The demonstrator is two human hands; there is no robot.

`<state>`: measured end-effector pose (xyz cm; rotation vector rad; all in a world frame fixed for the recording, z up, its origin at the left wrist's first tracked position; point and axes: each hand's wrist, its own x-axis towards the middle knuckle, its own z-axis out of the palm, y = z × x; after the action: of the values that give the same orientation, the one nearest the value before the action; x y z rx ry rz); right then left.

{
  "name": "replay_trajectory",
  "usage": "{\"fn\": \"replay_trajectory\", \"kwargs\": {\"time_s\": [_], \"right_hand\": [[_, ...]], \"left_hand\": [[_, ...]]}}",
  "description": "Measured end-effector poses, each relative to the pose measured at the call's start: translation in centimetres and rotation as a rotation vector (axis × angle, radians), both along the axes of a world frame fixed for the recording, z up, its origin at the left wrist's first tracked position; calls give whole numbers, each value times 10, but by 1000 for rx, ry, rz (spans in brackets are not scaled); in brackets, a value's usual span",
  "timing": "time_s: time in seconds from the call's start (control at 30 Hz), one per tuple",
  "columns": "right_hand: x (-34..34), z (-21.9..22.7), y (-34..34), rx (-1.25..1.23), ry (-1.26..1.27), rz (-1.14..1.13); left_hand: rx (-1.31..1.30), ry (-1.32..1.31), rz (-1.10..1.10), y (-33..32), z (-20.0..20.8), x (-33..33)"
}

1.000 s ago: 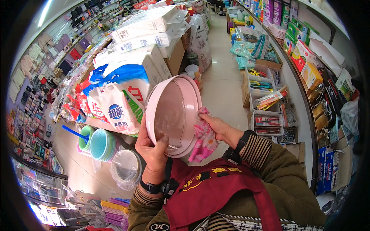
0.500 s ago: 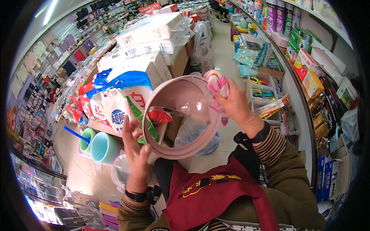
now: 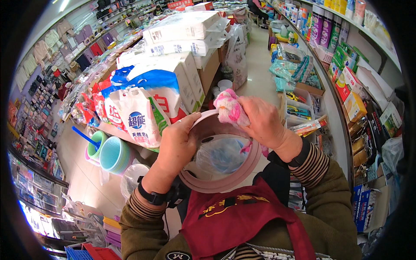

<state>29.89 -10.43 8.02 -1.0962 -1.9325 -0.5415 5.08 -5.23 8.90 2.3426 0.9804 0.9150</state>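
Note:
I hold a round pink plastic basin point(image 3: 219, 184) in front of my chest, its opening facing up toward me. My left hand point(image 3: 175, 145) grips its left rim, thumb over the edge. My right hand point(image 3: 260, 119) presses a bunched pink and white cloth point(image 3: 229, 108) against the far rim. Through the basin's clear bottom I see a plastic bag point(image 3: 221, 154) below. I wear a dark red apron point(image 3: 242, 221) and a watch on each wrist.
This is a shop aisle. White and blue sacks point(image 3: 143, 108) pile on the left, with stacked teal basins point(image 3: 113, 154) on the floor beside them. Shelves of boxed goods point(image 3: 346, 82) run along the right. The pale tiled floor point(image 3: 255, 73) stretches ahead.
The basin has turned from upright to lying flat with its opening toward me and dropped lower. My right hand with the cloth moved from its edge to the far rim.

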Motion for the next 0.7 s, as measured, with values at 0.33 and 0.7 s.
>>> {"fn": "replay_trajectory", "kwargs": {"time_s": [0.33, 0.7], "right_hand": [[6, -48, 10, -373, 509, -435], [-30, -139, 26, -559, 1503, -30]], "left_hand": [[355, -287, 204, 5, 5, -15], [420, -558, 348, 1, -20, -5]]}}
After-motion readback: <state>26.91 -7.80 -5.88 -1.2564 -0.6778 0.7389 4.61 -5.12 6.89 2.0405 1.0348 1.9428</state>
